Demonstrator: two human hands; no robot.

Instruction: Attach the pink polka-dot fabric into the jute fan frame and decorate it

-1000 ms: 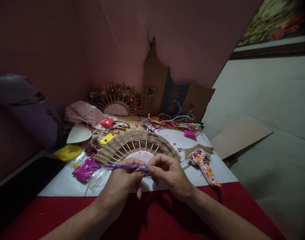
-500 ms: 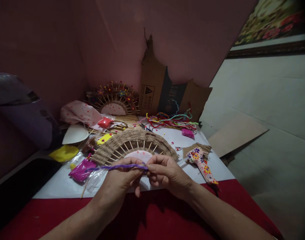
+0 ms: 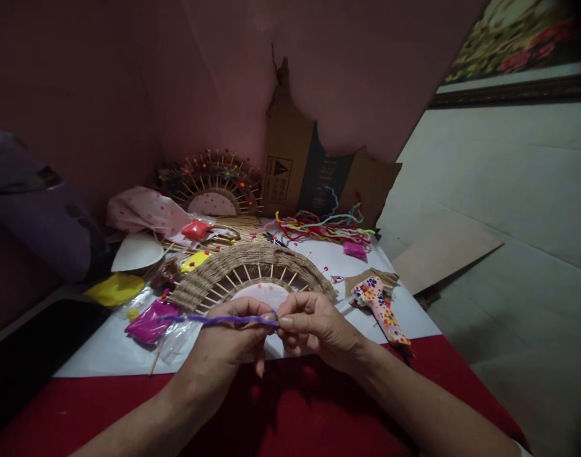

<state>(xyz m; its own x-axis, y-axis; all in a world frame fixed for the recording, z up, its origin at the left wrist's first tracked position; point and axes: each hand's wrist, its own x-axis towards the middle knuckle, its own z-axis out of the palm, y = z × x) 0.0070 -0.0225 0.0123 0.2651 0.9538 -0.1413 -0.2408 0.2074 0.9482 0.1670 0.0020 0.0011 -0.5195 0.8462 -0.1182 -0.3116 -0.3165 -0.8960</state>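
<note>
A length of fuzzy purple yarn runs across my left hand, its loose end trailing over a magenta packet. My left thumb and index finger pinch the yarn near its right end. Against them, my right hand pinches the tip of the same strand; the fingertips of both hands nearly meet. Just behind my hands lies a fan-shaped woven piece of brown twine on thin sticks, with a dotted pale half-circle at its base, partly hidden by my fingers.
Beyond it stand a decorated fan and torn cardboard. Colourful yarn strands lie at the back right, a flower-patterned glue gun nearer. Left are a yellow packet, a white cut-out and a dark flat object.
My hands keep pinching the purple yarn in almost the same pose. The whole view has shifted slightly, so the table things appear a little further left.
</note>
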